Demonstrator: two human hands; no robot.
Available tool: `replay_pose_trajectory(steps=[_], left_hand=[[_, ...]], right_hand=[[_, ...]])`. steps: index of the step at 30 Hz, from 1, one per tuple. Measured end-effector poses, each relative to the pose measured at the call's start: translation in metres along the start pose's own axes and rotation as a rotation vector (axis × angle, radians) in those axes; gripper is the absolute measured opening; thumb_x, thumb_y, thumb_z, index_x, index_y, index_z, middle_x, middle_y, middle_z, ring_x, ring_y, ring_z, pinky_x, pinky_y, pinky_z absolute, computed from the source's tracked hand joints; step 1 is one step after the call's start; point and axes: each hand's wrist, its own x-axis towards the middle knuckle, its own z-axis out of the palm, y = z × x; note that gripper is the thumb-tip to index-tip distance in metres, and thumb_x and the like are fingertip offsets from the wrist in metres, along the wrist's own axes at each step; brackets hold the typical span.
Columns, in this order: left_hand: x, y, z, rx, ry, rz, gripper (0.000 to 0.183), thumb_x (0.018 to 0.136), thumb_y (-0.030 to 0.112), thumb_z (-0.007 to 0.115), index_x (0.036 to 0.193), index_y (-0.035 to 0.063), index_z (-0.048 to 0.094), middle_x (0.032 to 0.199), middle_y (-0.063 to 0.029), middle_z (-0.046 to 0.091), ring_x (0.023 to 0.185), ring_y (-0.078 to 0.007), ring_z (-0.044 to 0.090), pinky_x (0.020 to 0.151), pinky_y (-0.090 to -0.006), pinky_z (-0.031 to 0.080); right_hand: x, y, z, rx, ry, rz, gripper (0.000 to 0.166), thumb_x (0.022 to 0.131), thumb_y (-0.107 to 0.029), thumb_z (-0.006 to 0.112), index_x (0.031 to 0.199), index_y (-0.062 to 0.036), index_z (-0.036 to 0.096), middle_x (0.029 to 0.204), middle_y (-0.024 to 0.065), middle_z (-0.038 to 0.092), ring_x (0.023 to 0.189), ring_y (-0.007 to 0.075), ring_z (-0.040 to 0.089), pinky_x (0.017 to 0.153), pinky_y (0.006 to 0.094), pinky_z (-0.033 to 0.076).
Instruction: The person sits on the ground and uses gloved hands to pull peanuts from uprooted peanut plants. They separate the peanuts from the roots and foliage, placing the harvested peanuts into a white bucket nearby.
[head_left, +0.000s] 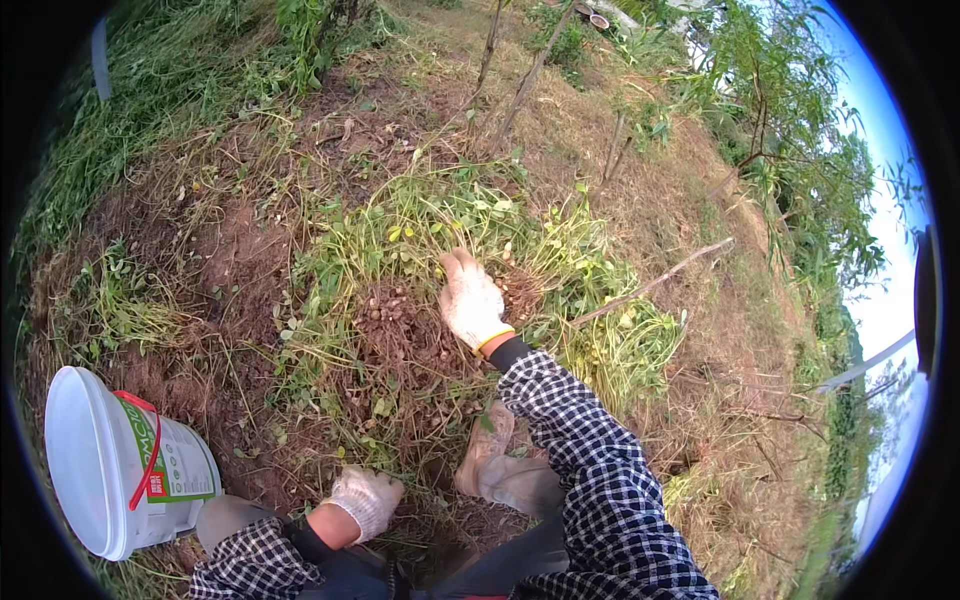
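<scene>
My right hand (472, 300), in a white knit work glove with a yellow cuff edge, reaches onto a spread of uprooted peanut plants (450, 217). Its fingertips are among the stems; whether they grip any is unclear. Clusters of peanut pods with soil (386, 307) lie just left of it, and more pods on roots (520, 294) lie against its right side. Low in the view is my left hand (366, 501), also gloved, with curled fingers near the ground by my knee. What it may hold is hidden.
A white plastic bucket (161, 457) with a red handle lies tipped at the lower left. A dry stick (651, 283) slants over the plants at right. Thin stems (525, 82) rise ahead. My boot (487, 457) stands between the hands. Another pulled plant pile (135, 307) lies left.
</scene>
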Motion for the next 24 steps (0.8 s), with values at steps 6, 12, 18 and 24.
replay_pose_trajectory(steps=[6, 12, 18, 24], left_hand=[[-0.002, -0.015, 0.017, -0.041, 0.008, -0.003, 0.046, 0.083, 0.029, 0.063, 0.124, 0.0101, 0.055, 0.114, -0.0168, 0.064, 0.110, -0.0343, 0.062, 0.091, -0.0490, 0.047], [-0.007, -0.022, 0.005, -0.107, -0.043, -0.089, 0.042, 0.083, 0.022, 0.065, 0.121, 0.0079, 0.057, 0.116, -0.0150, 0.064, 0.111, -0.0332, 0.062, 0.093, -0.0510, 0.046], [0.006, -0.025, 0.014, -0.019, -0.021, -0.080, 0.055, 0.076, 0.030, 0.069, 0.126, 0.0119, 0.054, 0.112, -0.0168, 0.064, 0.103, -0.0345, 0.065, 0.086, -0.0501, 0.050], [-0.012, -0.024, -0.009, -0.164, 0.252, -0.008, 0.053, 0.093, 0.044, 0.057, 0.138, 0.0174, 0.047, 0.116, -0.0150, 0.064, 0.103, -0.0339, 0.065, 0.085, -0.0453, 0.054]], right_hand=[[-0.030, 0.140, -0.007, -0.685, -0.372, 0.319, 0.044, 0.092, -0.015, 0.047, 0.137, -0.0163, 0.049, 0.145, 0.0163, 0.041, 0.136, 0.0370, 0.035, 0.115, 0.0524, 0.022], [-0.024, 0.163, 0.027, -0.567, -0.404, 0.421, 0.048, 0.094, -0.020, 0.046, 0.142, -0.0148, 0.044, 0.155, 0.0129, 0.032, 0.143, 0.0343, 0.026, 0.121, 0.0460, 0.017], [0.001, 0.141, -0.057, -0.706, -0.765, -0.161, 0.047, 0.076, -0.033, 0.071, 0.111, -0.0044, 0.060, 0.107, 0.0168, 0.067, 0.116, 0.0339, 0.057, 0.108, 0.0419, 0.040], [0.057, 0.046, -0.169, -0.383, -0.421, 0.237, 0.053, 0.075, -0.043, 0.072, 0.106, -0.0023, 0.057, 0.085, 0.0187, 0.068, 0.081, 0.0358, 0.068, 0.071, 0.0444, 0.055]])
